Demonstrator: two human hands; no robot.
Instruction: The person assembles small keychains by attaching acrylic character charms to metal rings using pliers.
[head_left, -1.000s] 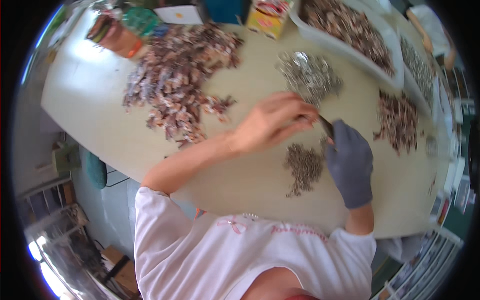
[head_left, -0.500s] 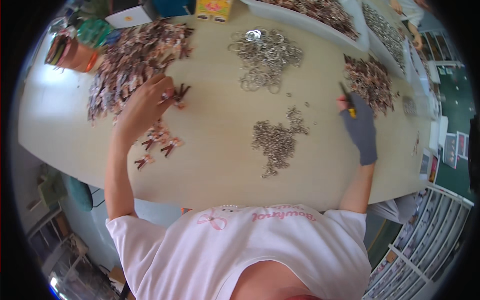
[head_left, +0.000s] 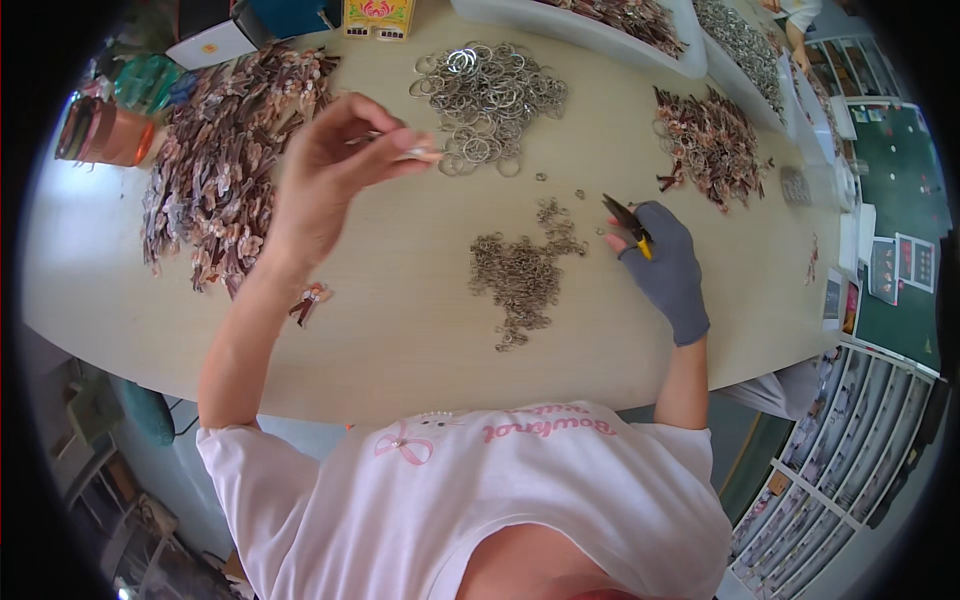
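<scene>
Pliers (head_left: 631, 224) over pale table (head_left: 390, 340), shelves (head_left: 817, 493) nearby

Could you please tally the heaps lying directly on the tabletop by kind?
Brown figure charms, left heap and right heap: 2
Large metal ring heap: 1
Small metal link heap: 1
Total: 4 heaps

A pliers-like hand tool with a dark, pointed end and a yellow handle section (head_left: 629, 219) is sitting in the gloved right hand (head_left: 668, 262), its tip slanting away and leftward, its rear being covered by the grip. A thin, pale, glossy piece (head_left: 412, 153) is being pinched in the bare left hand (head_left: 345, 160), its full outline being hidden
</scene>
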